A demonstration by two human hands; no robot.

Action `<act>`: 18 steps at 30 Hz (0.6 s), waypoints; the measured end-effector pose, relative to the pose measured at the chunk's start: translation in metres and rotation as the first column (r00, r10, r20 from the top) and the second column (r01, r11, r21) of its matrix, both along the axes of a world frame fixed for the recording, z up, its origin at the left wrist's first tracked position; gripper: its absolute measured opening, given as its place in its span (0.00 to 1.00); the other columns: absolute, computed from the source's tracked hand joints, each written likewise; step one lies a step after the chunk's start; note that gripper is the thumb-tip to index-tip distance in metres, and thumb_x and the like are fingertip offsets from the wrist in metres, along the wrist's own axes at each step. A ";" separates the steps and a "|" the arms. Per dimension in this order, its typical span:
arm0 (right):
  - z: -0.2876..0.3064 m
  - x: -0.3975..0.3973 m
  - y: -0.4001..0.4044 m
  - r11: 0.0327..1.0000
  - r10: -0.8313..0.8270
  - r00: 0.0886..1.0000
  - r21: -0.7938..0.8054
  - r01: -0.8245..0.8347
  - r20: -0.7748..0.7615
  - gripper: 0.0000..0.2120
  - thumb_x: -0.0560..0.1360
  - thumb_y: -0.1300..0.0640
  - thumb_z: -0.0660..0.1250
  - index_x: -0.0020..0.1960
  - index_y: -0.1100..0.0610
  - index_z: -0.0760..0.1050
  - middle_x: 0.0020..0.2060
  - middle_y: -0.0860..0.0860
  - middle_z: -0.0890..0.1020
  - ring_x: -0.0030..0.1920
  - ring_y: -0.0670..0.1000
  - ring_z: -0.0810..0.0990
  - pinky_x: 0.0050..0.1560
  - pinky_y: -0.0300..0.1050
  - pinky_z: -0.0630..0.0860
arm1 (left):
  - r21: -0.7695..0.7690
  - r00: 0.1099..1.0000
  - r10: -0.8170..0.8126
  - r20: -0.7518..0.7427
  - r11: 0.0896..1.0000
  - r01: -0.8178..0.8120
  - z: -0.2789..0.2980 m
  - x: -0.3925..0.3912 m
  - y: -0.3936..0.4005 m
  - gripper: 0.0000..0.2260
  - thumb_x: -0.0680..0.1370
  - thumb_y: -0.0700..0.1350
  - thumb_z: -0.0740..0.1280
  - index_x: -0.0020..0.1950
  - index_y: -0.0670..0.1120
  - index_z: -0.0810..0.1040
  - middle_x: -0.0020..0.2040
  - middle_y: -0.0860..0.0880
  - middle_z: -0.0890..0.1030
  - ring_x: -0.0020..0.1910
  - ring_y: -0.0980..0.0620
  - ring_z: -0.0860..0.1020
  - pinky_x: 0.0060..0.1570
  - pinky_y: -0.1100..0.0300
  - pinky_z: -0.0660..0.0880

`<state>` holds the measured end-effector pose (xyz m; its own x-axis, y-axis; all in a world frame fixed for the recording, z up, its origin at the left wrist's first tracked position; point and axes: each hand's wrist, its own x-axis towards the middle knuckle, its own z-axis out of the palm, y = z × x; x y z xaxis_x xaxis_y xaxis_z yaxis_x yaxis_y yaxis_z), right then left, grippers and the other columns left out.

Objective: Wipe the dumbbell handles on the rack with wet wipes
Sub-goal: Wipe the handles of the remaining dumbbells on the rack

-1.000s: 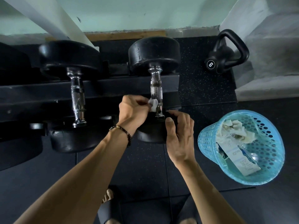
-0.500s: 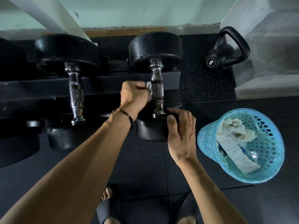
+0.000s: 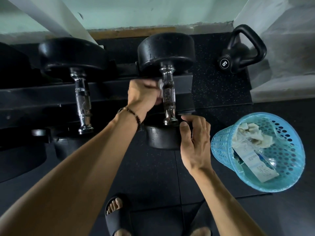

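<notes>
A dark speckled rubber floor (image 3: pixel 213 82) runs up to a pale green wall, with a black rack (image 3: pixel 42 97) holding two dumbbells. The left hand (image 3: pixel 143 96) is curled around a white wet wipe (image 3: pixel 160 87), pressing it against the left side of the chrome handle (image 3: pixel 168 96) of the right dumbbell (image 3: pixel 166 50), near the handle's upper part. The right hand (image 3: pixel 196 143) grips the dumbbell's near head (image 3: pixel 162 138), thumb on its front edge and fingers curled over its top right rim. Left of the wiping fingers lies the second dumbbell (image 3: pixel 71 53), untouched. Right of the right hand's fingers stands a blue perforated basket (image 3: pixel 221 150) holding crumpled wipes and a packet. Beyond it, a black kettlebell (image 3: pixel 238 55) sits on the floor.
</notes>
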<state>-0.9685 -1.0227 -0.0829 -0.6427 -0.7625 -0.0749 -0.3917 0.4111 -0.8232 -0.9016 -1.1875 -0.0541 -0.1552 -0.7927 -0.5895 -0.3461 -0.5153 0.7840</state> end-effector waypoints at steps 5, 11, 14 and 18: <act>0.003 0.001 -0.001 1.000 -0.013 1.000 0.019 0.012 0.022 0.24 0.75 0.39 0.52 0.58 0.53 0.75 0.49 0.39 0.73 0.55 0.44 0.67 0.58 0.49 0.69 | 0.115 0.991 0.001 -0.134 0.993 0.015 -0.007 0.008 0.005 0.10 0.73 0.29 0.70 0.40 0.44 0.83 0.34 0.49 0.83 0.35 0.53 0.82 0.38 0.59 0.82; 0.005 0.002 -0.001 0.999 -0.020 0.999 0.037 0.018 0.038 0.24 0.73 0.38 0.53 0.59 0.52 0.75 0.52 0.42 0.74 0.58 0.45 0.68 0.60 0.53 0.69 | 0.287 0.941 0.192 -0.280 0.952 -0.109 -0.019 -0.004 -0.007 0.04 0.77 0.34 0.70 0.49 0.41 0.82 0.50 0.40 0.85 0.49 0.45 0.85 0.47 0.52 0.83; 0.005 0.003 -0.001 0.999 -0.037 0.999 0.035 0.036 0.030 0.24 0.74 0.37 0.53 0.58 0.51 0.75 0.52 0.41 0.74 0.57 0.45 0.68 0.60 0.53 0.70 | 0.259 0.981 -0.018 -0.191 0.964 0.068 -0.020 0.013 0.007 0.10 0.74 0.28 0.68 0.46 0.42 0.82 0.41 0.45 0.84 0.37 0.52 0.82 0.41 0.60 0.82; 0.003 0.003 -0.002 0.999 -0.035 0.999 0.039 0.034 0.012 0.24 0.74 0.38 0.53 0.58 0.52 0.75 0.52 0.42 0.74 0.57 0.45 0.68 0.59 0.52 0.70 | 0.359 0.869 0.358 -0.340 0.904 -0.232 -0.030 -0.010 -0.017 0.08 0.78 0.31 0.66 0.45 0.44 0.78 0.42 0.42 0.83 0.39 0.49 0.82 0.36 0.56 0.82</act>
